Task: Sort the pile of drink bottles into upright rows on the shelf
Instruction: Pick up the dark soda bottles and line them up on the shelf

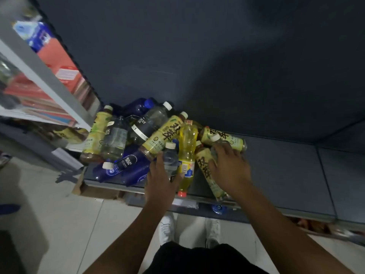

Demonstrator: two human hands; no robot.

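A pile of drink bottles [150, 135] lies jumbled on the left part of a dark grey shelf [286, 167]. It holds yellow-labelled tea bottles, clear water bottles, dark blue bottles and a yellow drink bottle [187, 155] with a red cap. My left hand [161, 178] grips a small clear bottle with a white cap [170, 157] at the front of the pile. My right hand [229, 167] is curled over another clear bottle with a white cap [216, 142], which lies among the tea bottles on the pile's right side.
The shelf's right half is bare grey board, with a dark back wall behind. A white shelving unit [39, 72] with red and blue packs stands at the left. A blue bottle [218, 208] lies under the shelf's front edge. My white shoes [167, 228] stand on the tiled floor.
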